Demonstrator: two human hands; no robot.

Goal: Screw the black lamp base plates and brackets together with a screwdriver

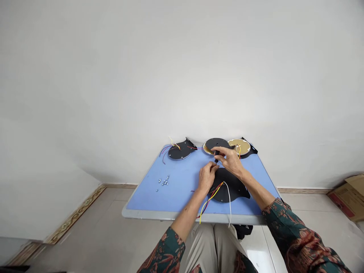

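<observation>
The right hand [229, 159] pinches a small black piece [216, 156], the curled left hand [206, 177] just beside it, above the 12 o'clock edge of a thin black plate [230, 185] that looks light, stiff and best held by its rim, clear of its loose wires [212, 201].

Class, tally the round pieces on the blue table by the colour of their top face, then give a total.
Black-topped discs: 3
Gold-topped discs: 1
Total: 4
</observation>
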